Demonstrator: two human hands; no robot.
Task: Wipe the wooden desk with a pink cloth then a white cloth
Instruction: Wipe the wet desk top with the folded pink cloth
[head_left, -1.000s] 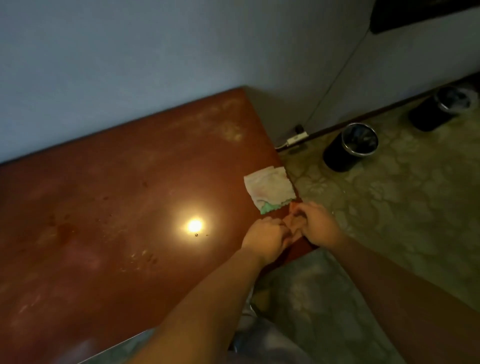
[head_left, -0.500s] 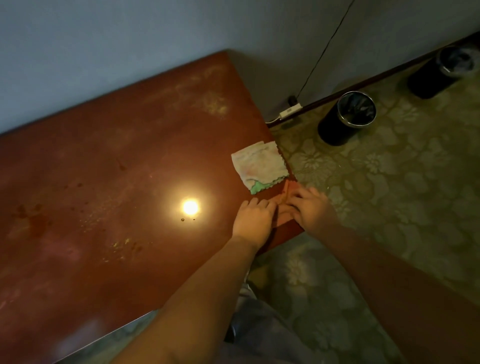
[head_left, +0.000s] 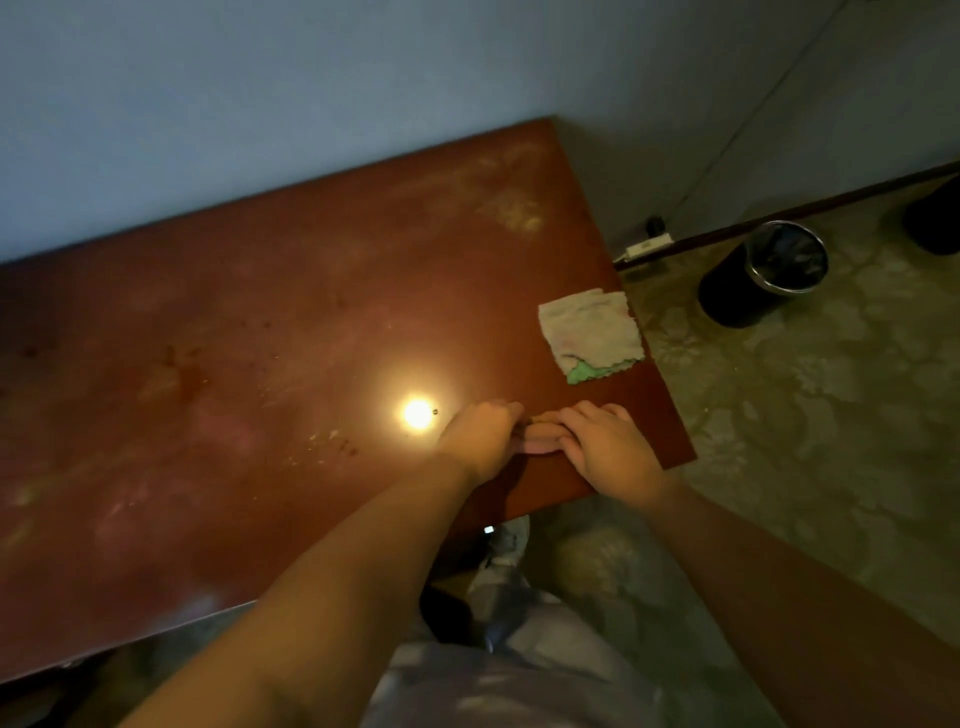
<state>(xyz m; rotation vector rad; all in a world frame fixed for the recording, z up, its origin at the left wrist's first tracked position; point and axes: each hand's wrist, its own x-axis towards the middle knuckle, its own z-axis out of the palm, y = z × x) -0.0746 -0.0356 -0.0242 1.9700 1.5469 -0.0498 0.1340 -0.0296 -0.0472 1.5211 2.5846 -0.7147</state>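
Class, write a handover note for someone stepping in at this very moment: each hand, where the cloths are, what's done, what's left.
Left hand: fingers curled on the pink cloth, near the front right corner of the desk.
Right hand: fingers curled over the same cloth's other end.
White cloth: folded, lying untouched at the desk's right edge, beyond the hands.
Done: pink cloth is in hand; the desk shows smudges and specks, so wiping looks barely begun.
Left: wipe with the pink cloth, then with the white one.
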